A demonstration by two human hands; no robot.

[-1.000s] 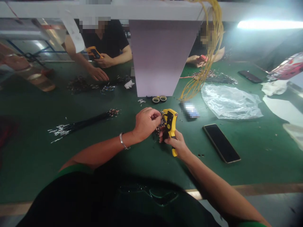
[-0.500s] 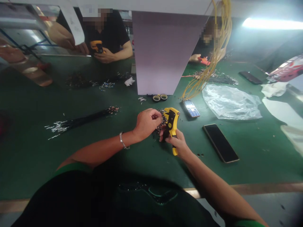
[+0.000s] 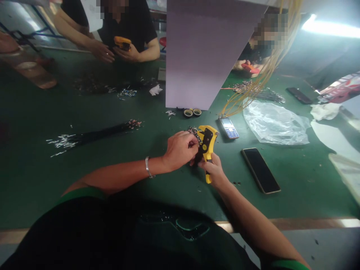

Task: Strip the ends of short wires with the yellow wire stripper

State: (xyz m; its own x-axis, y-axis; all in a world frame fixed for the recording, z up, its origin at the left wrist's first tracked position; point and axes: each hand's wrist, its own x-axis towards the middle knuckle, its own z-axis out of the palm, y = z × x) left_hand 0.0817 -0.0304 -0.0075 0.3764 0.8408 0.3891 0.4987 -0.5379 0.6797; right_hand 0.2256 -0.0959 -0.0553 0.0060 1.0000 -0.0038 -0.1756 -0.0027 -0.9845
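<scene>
Nearest, below the grip, is the person's dark shirt (image 3: 118,240), green at the sleeve edges, against the front edge of the green table (image 3: 157,198). Two small dark bits (image 3: 236,183) lie just right of the right forearm.

The right hand (image 3: 216,170) is wrapped around the handle of a yellow hand tool (image 3: 208,139), whose black-and-yellow head points up and away from the person. The left hand (image 3: 181,150), a silver bracelet (image 3: 148,167) on its wrist, is just left of the tool head, with thumb and fingers bent in together; whether they pinch a single piece cannot be told. A cluster of metal-tipped pieces (image 3: 193,130) shows at the left fingertips, beside the tool head, partly hidden by the hands.

Right of the grip lies a dark-screened smartphone (image 3: 261,170). Well to the left, a bundle of dark wires (image 3: 98,135) lies on the table, pale ends outward and coppery ends toward the grip. Beyond the grip, slightly right, is a keypad phone (image 3: 229,128); farther right, a clear plastic bag (image 3: 277,123). Straight beyond the grip are two tape rolls (image 3: 188,113), near the foot of a pale panel (image 3: 194,56). Farthest, to the panel's left, a co-worker's hand (image 3: 132,53) holds an orange tool (image 3: 123,43).
</scene>
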